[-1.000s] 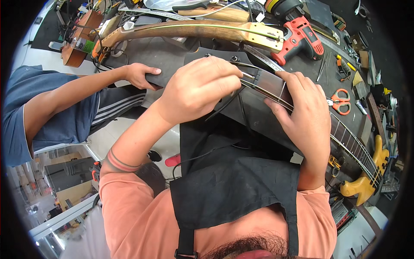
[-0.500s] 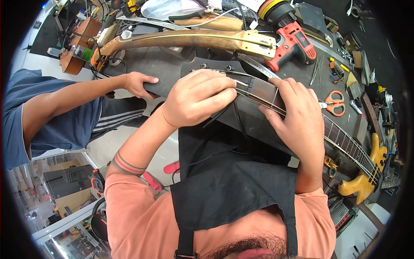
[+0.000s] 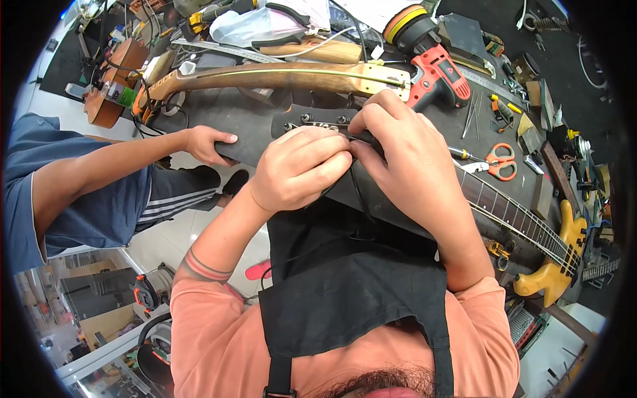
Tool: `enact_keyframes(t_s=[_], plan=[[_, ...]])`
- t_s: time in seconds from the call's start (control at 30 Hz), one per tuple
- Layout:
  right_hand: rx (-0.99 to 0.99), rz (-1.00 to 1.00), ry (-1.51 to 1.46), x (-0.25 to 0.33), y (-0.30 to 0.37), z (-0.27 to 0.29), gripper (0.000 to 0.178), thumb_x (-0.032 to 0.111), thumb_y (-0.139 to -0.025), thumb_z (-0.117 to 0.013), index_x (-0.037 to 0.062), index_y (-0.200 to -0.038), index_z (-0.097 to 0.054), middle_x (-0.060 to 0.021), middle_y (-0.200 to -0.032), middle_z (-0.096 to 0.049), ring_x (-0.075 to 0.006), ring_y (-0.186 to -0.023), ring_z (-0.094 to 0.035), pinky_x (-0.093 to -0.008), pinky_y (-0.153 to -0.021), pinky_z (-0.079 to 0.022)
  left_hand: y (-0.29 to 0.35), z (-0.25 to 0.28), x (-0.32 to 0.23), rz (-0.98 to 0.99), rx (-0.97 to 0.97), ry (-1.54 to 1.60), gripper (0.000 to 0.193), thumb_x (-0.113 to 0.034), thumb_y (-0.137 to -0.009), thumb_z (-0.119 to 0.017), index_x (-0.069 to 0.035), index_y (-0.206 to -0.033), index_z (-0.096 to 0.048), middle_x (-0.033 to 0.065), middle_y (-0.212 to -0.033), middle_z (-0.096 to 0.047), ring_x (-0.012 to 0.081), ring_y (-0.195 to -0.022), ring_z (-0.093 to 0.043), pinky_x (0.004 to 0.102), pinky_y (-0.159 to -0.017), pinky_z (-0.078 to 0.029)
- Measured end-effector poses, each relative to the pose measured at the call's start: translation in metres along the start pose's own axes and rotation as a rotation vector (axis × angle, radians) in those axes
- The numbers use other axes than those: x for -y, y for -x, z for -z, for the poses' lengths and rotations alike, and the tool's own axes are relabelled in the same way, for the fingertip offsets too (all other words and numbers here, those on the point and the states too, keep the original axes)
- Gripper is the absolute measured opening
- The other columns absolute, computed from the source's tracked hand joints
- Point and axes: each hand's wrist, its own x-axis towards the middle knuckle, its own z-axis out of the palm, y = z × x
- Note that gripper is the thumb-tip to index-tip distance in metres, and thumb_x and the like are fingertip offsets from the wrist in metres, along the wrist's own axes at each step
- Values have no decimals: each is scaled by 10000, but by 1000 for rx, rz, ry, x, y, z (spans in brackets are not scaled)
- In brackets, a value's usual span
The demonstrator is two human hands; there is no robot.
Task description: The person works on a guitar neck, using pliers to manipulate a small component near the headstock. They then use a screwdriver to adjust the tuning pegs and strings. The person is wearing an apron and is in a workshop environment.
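Note:
A bass guitar with a yellow wood body (image 3: 541,282) lies across the workbench, its fretted neck (image 3: 514,211) running toward me and its black headstock (image 3: 298,119) at the middle. Over the nut end of the neck, my left hand (image 3: 298,169) is closed in a pinch. Against its fingertips, my right hand (image 3: 405,146) also pinches, palm down, with its thumb and forefinger curled together. Whatever lies between the fingers is hidden. Dark cable or cord hangs below the hands. Tuning posts (image 3: 306,118) show just beyond my left knuckles.
Behind the headstock lies a loose wooden guitar neck (image 3: 265,74), beside a red power polisher (image 3: 441,73). Orange-handled scissors (image 3: 502,161) rest right of the bass neck. At left, another person's hand (image 3: 211,144) touches the bench edge. Tools and bags crowd the far side.
My right hand has moved left along the neck from the upper frets and now meets my left hand. A thin shiny piece seen at my left fingertips is now covered.

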Motion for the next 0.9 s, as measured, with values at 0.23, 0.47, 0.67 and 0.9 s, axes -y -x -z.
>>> enact_keyframes(t_s=[0.23, 0.47, 0.67, 0.9], plan=[[-36, 41, -45, 2, 2, -11, 164, 61, -909, -792, 56, -1022, -673, -89, -1027, -634, -345, -1004, -667, -466, -830, -550, 3, -2, -1, -43, -19, -46, 318, -9, -783, -754, 25, -1097, -719, 186, -1103, -745, 380, -960, -773, 464, -806, -660], [-129, 186, 58, -7, 6, -22, 175, 87, -845, -754, 62, -980, -646, -86, -979, -626, -307, -985, -643, -424, -822, -544, -4, -7, 2, 2, -68, -4, 286, -47, -801, -797, -4, -1078, -741, 133, -1062, -721, 322, -875, -722, 443, -783, -613], [-202, 271, 92, -10, 7, -31, 141, 134, -835, -742, 79, -944, -671, -48, -1015, -667, -256, -1014, -650, -404, -823, -533, 5, -7, 3, -52, -49, -45, 324, 35, -785, -782, 35, -1104, -728, 182, -1115, -740, 370, -918, -741, 481, -803, -628], [-189, 246, 40, -6, 10, -23, 197, 105, -814, -768, 89, -990, -682, -28, -1006, -656, -266, -987, -652, -412, -833, -537, 1, -7, -6, 68, -98, -1, 327, 93, -785, -802, 7, -1092, -726, 152, -1068, -726, 338, -900, -732, 455, -789, -628]])
